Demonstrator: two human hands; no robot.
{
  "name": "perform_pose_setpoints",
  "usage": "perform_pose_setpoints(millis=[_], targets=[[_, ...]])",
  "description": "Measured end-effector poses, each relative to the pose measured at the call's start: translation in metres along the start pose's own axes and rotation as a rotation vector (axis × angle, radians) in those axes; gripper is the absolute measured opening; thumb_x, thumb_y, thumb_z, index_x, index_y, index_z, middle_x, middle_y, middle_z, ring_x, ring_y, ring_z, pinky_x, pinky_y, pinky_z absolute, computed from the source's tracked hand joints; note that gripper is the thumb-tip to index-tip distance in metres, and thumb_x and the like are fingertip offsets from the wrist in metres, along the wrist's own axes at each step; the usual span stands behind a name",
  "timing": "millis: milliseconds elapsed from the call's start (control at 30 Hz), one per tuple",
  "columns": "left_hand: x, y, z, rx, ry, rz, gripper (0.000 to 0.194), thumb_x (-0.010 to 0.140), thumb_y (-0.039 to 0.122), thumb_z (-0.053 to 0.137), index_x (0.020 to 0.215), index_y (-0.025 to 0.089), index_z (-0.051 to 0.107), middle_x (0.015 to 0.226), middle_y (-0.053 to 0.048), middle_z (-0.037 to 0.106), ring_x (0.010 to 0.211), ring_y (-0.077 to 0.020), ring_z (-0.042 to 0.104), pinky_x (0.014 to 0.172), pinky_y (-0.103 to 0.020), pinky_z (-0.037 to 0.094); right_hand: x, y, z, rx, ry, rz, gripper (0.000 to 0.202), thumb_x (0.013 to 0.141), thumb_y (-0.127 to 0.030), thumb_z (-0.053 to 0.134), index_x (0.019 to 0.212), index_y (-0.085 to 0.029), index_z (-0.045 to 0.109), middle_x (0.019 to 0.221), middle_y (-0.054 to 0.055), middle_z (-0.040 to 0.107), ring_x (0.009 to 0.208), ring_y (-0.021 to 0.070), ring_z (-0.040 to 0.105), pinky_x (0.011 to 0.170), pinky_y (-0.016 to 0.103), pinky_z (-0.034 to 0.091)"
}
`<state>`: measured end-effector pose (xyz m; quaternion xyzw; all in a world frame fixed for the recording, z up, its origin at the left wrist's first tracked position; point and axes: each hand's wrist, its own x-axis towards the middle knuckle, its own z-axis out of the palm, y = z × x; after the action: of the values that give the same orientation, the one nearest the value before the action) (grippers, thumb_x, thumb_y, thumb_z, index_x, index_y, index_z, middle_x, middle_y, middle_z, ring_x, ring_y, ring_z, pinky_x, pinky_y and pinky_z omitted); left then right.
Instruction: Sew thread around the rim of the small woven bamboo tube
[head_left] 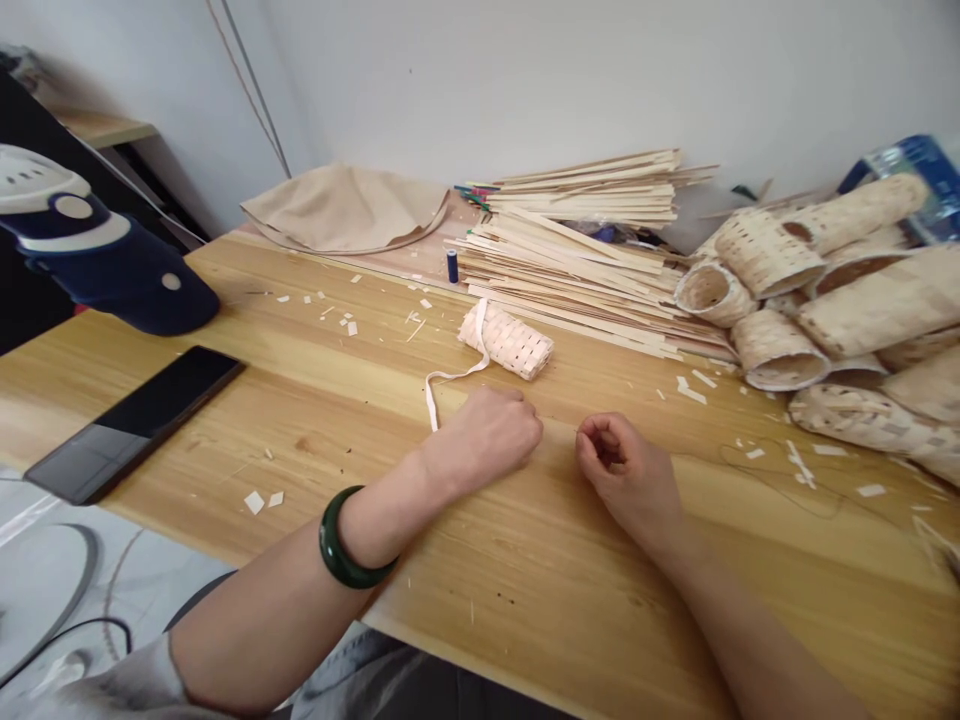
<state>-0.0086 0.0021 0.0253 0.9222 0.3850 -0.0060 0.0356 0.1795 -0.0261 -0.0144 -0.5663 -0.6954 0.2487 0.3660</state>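
My left hand (487,435), with a dark green bangle (334,545) on its wrist, hovers over or rests on the table in a fist, knuckles up. Its fingertips are turned away from view. Facing it across a small gap, my right hand (630,480) has thumb and index finger pinched together. Whatever is between them is too small to make out. A thin dark thread (795,505) lies in loops to the right of that hand. Just beyond my left hand lies a small woven wood-strip tube (514,345), with a white ribbon (457,375) trailing from it.
Long wooden strips (577,270) are heaped by the wall beside a blue thread spool (452,266). Woven tubes (787,345) pile up at right. A beige cloth (345,210), black phone (142,420) and dark blue padded object (127,270) are at left. Scraps dot the wooden table (525,580).
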Motion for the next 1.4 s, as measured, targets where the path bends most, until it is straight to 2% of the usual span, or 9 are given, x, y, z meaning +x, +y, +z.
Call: perform_pose_setpoints(millis=[267, 500, 700, 800, 933, 1067, 1200, 1400], targets=[[0.001, -0.003, 0.007, -0.016, 0.064, 0.083, 0.016, 0.082, 0.015, 0.058, 0.083, 0.011, 0.073, 0.080, -0.012, 0.073, 0.084, -0.0274, 0.068, 0.063, -0.035, 0.045, -0.001, -0.003, 0.000, -0.015, 0.000, -0.038, 0.010, 0.083, -0.031, 0.054, 0.078, -0.022, 0.055, 0.061, 0.000, 0.062, 0.051, 0.0139, 0.058, 0.046, 0.022, 0.046], [-0.001, -0.014, 0.004, -0.217, 0.127, 0.015, 0.013, 0.080, 0.019, 0.059, 0.077, 0.018, 0.072, 0.086, -0.004, 0.074, 0.080, -0.0205, 0.067, 0.065, -0.031, 0.043, -0.001, 0.000, -0.001, -0.018, 0.005, -0.034, 0.010, 0.084, -0.031, 0.054, 0.079, -0.022, 0.055, 0.061, -0.001, 0.061, 0.050, 0.0133, 0.056, 0.045, 0.022, 0.045], [-0.005, -0.009, -0.006, -0.200, 0.021, -0.075, 0.016, 0.083, 0.023, 0.058, 0.075, 0.019, 0.072, 0.086, -0.004, 0.075, 0.083, -0.0227, 0.068, 0.062, -0.030, 0.042, -0.001, 0.002, -0.002, -0.037, 0.005, -0.027, 0.010, 0.084, -0.031, 0.054, 0.081, -0.022, 0.056, 0.064, 0.001, 0.063, 0.053, 0.0145, 0.060, 0.048, 0.023, 0.048], [-0.005, 0.000, -0.005, -0.211, -0.010, -0.140, 0.015, 0.081, 0.024, 0.060, 0.077, 0.018, 0.073, 0.086, -0.006, 0.076, 0.080, -0.0237, 0.068, 0.062, -0.030, 0.043, -0.002, 0.003, -0.002, -0.068, 0.000, -0.051, 0.009, 0.085, -0.031, 0.054, 0.082, -0.022, 0.056, 0.066, 0.001, 0.064, 0.053, 0.0147, 0.060, 0.049, 0.024, 0.049], [-0.002, 0.009, 0.000, -0.138, -0.006, -0.173, 0.022, 0.084, 0.016, 0.053, 0.080, 0.015, 0.075, 0.086, -0.011, 0.077, 0.080, -0.0264, 0.070, 0.061, -0.031, 0.045, -0.003, 0.004, -0.001, -0.106, -0.007, -0.091, 0.009, 0.086, -0.030, 0.054, 0.082, -0.022, 0.057, 0.064, 0.000, 0.062, 0.051, 0.0144, 0.059, 0.047, 0.023, 0.046], [-0.001, 0.012, 0.002, -0.055, -0.059, -0.118, 0.024, 0.085, 0.013, 0.052, 0.081, 0.013, 0.075, 0.082, -0.013, 0.076, 0.078, -0.0273, 0.072, 0.058, -0.032, 0.045, -0.003, 0.006, 0.000, -0.129, -0.012, -0.128, 0.008, 0.087, -0.028, 0.053, 0.083, -0.022, 0.057, 0.063, 0.000, 0.062, 0.051, 0.0136, 0.058, 0.047, 0.022, 0.045], [-0.001, 0.008, 0.002, -0.022, -0.054, -0.013, 0.021, 0.086, 0.015, 0.055, 0.080, 0.013, 0.075, 0.081, -0.013, 0.076, 0.078, -0.0262, 0.071, 0.059, -0.032, 0.046, -0.004, 0.007, 0.000, -0.164, -0.027, -0.168, 0.007, 0.089, -0.027, 0.053, 0.084, -0.022, 0.057, 0.064, -0.001, 0.062, 0.051, 0.0130, 0.058, 0.048, 0.022, 0.045], [-0.002, 0.002, -0.001, -0.084, -0.068, 0.025, 0.016, 0.082, 0.015, 0.058, 0.079, 0.013, 0.074, 0.081, -0.011, 0.075, 0.079, -0.0276, 0.071, 0.061, -0.034, 0.046, -0.006, 0.002, -0.002, -0.215, -0.066, -0.220, 0.008, 0.090, -0.024, 0.052, 0.084, -0.021, 0.056, 0.063, -0.002, 0.061, 0.050, 0.0120, 0.057, 0.049, 0.022, 0.044]])
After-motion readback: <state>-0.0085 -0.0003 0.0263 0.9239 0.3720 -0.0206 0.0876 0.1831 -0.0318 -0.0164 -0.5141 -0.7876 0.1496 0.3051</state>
